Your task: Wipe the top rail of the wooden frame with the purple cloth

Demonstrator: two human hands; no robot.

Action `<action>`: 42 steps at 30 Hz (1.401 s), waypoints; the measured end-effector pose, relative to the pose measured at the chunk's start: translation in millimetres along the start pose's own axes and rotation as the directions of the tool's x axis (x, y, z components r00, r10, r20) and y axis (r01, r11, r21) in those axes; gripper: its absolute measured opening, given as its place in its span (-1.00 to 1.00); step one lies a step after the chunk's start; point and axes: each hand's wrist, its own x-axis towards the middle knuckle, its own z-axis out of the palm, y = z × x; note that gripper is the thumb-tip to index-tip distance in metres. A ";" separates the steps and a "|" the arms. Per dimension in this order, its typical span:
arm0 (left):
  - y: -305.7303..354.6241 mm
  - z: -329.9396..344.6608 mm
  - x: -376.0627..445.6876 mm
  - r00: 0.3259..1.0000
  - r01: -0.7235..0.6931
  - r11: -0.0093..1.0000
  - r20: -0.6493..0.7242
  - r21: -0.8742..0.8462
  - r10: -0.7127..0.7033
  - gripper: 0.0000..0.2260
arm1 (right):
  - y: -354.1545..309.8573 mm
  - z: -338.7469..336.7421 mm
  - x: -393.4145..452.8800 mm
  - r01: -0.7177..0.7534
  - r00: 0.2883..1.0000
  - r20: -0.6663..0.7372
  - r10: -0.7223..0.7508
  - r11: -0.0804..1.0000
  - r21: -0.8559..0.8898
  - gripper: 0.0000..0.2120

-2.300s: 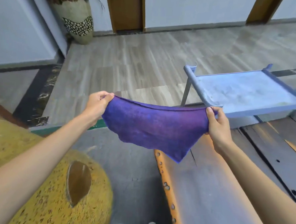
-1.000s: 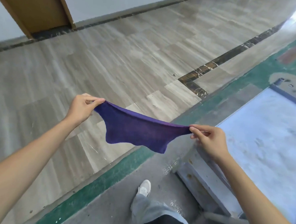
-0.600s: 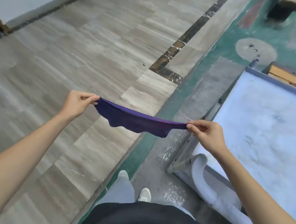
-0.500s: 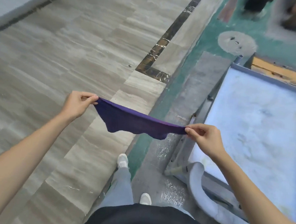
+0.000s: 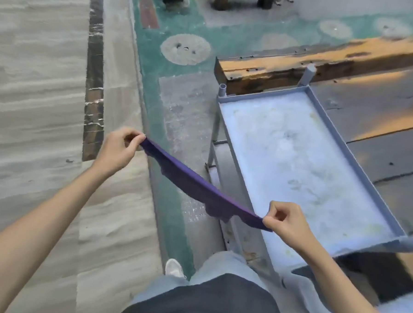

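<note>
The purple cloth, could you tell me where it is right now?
In the head view, the purple cloth hangs stretched between the left hand and right hand, just left of the blue-grey tray.

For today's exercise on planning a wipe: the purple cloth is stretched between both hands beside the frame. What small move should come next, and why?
Probably lower the purple cloth onto the near side rail. The left hand and right hand each pinch an end, so it hangs taut in the air, touching nothing yet.
</note>
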 end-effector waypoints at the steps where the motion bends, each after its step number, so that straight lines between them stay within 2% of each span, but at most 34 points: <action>1: 10.8 7.9 21.4 0.997 -0.076 0.997 0.022 0.011 0.076 -0.82 | -0.2 -2.1 -3.0 -0.008 0.999 -0.051 0.009 1.000 0.029 -0.77; 4: 49.2 39.6 82.4 0.967 -0.227 0.973 0.111 -0.036 0.229 -0.89 | -1.8 -5.4 -9.3 0.011 0.982 -0.189 0.007 0.995 0.095 -0.78; 7: 86.1 77.7 125.2 0.924 -0.348 0.933 0.133 -0.090 0.358 -0.91 | -0.6 -10.3 -13.6 0.055 0.947 -0.321 0.001 0.985 0.166 -0.75; 12: 144.3 143.4 175.1 0.838 -0.481 0.862 0.203 -0.161 0.506 -0.88 | 7.4 -35.3 -9.0 0.160 0.813 -0.582 0.020 0.953 0.257 -0.70; 13: 171.6 171.3 195.9 0.787 -0.512 0.838 0.288 -0.190 0.546 -0.88 | 18.9 -44.6 -5.8 0.164 0.749 -0.658 0.084 0.938 0.307 -0.69; 16: 183.7 195.1 208.4 0.761 -0.540 0.822 0.314 -0.182 0.569 -0.87 | 24.5 -54.3 -1.1 0.133 0.632 -0.753 0.183 0.931 0.339 -0.67; 18: 204.2 230.7 228.6 0.716 -0.551 0.807 0.377 -0.212 0.588 -0.87 | 44.7 -68.5 8.9 0.078 0.474 -0.832 0.288 0.927 0.366 -0.72; 22: 224.6 296.0 249.8 0.697 -0.493 0.851 0.502 -0.183 0.512 -0.85 | 70.6 -74.8 28.2 -0.099 0.204 -0.822 0.531 0.847 0.522 -0.81; 24: 227.0 323.2 253.5 0.703 -0.459 0.876 0.542 -0.148 0.460 -0.83 | 82.5 -77.0 37.1 -0.172 0.113 -0.780 0.615 0.786 0.594 -0.88; 27: 233.8 360.5 261.0 0.717 -0.399 0.914 0.599 -0.067 0.357 -0.83 | 98.9 -80.0 51.6 -0.312 0.004 -0.759 0.651 0.722 0.618 -0.92; 28: 234.8 366.5 260.7 0.719 -0.370 0.928 0.617 -0.049 0.320 -0.84 | 100.9 -83.1 55.5 -0.346 -0.001 -0.749 0.663 0.703 0.622 -0.91; 30: 241.4 387.1 261.9 0.666 -0.408 0.913 0.680 -0.010 0.305 -0.85 | 104.0 -84.6 63.0 -0.397 -0.057 -0.700 0.712 0.627 0.671 -0.89; 33: 248.2 412.6 265.8 0.584 -0.500 0.866 0.740 0.003 0.335 -0.84 | 104.4 -88.1 79.1 -0.361 -0.175 -0.597 0.783 0.513 0.779 -0.84; 35: 250.1 417.1 263.5 0.572 -0.537 0.843 0.739 0.012 0.355 -0.71 | 97.4 -94.8 86.4 -0.245 -0.204 -0.541 0.816 0.492 0.835 -0.80; 37: 261.3 418.2 270.1 0.496 -0.660 0.751 0.756 0.009 0.426 -0.59 | 82.4 -96.9 90.4 -0.112 -0.220 -0.522 0.824 0.510 0.853 -0.74; 38: 269.0 414.4 271.8 0.449 -0.720 0.694 0.770 0.012 0.454 -0.55 | 72.7 -97.2 88.6 -0.094 -0.196 -0.538 0.820 0.530 0.843 -0.69; 41: 305.9 410.2 280.3 0.279 -0.843 0.527 0.749 -0.109 0.601 -0.46 | 44.5 -101.8 74.7 -0.183 -0.187 -0.634 0.751 0.607 0.773 -0.63; 42: 317.9 404.3 280.8 0.195 -0.878 0.440 0.699 -0.189 0.688 -0.43 | 31.1 -100.7 70.5 -0.239 -0.237 -0.671 0.703 0.627 0.741 -0.61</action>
